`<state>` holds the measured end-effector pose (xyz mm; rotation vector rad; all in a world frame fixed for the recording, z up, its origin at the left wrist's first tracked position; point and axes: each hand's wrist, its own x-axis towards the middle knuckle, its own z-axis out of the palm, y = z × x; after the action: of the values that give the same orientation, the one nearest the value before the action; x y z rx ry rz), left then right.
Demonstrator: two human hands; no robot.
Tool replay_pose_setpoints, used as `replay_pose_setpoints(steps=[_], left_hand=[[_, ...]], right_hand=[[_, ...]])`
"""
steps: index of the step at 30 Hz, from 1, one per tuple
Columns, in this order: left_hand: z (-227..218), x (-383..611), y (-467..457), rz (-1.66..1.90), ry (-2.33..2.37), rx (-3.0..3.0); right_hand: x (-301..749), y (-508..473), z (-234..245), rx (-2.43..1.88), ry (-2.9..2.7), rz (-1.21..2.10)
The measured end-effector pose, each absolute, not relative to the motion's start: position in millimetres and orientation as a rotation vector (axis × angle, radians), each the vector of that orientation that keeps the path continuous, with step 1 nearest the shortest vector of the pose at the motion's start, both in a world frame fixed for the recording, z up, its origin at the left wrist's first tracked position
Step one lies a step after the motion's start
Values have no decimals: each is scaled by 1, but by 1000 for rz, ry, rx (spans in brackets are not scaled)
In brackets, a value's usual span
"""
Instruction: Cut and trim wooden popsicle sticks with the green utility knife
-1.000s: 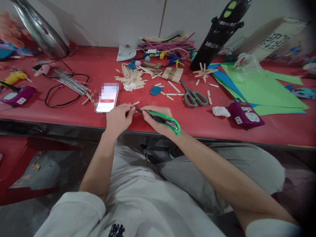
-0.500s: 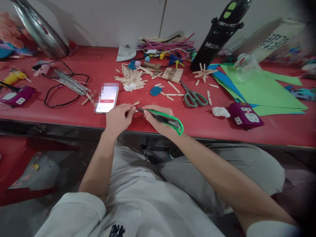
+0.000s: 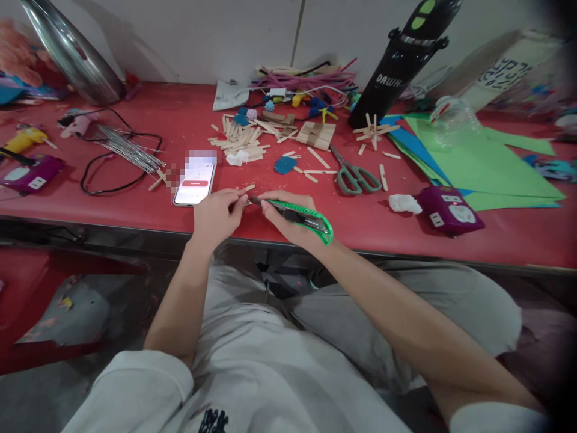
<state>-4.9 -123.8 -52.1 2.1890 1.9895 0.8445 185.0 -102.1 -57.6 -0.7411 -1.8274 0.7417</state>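
My left hand (image 3: 216,215) pinches a short wooden craft stick (image 3: 247,189) near the front edge of the red table (image 3: 135,198). My right hand (image 3: 288,218) is wrapped round a green utility knife (image 3: 303,218), and the knife's tip rests against the stick just right of my left fingers. Both hands lie low on the table. A phone (image 3: 195,180) with a lit screen lies just left of my left hand.
A pile of wooden sticks (image 3: 238,141) and grey scissors (image 3: 354,174) lie behind my hands. Green and blue paper sheets (image 3: 473,162), a purple power strip (image 3: 448,210) and a black bottle (image 3: 399,60) are at the right. Cables (image 3: 112,162), glue guns and another purple strip (image 3: 29,174) are at the left.
My right hand and the knife shifted very slightly; the stick stays pinched in my left fingers. The view moved a little.
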Motion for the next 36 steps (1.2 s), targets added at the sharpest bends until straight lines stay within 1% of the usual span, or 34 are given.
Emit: replay_pose_setpoints(steps=[9,18,36], left_hand=[[-52,-5,-125,803,2012,2167],[-50,-3,-125,822,2009,2161],[-50,-4,-124,822,2000,2180]], right_hand=[[185,-104,-59,-734,-1837,713],[186,-106,-56,-808,-1806,788],[185,-104,-57,-781,-1801,762]])
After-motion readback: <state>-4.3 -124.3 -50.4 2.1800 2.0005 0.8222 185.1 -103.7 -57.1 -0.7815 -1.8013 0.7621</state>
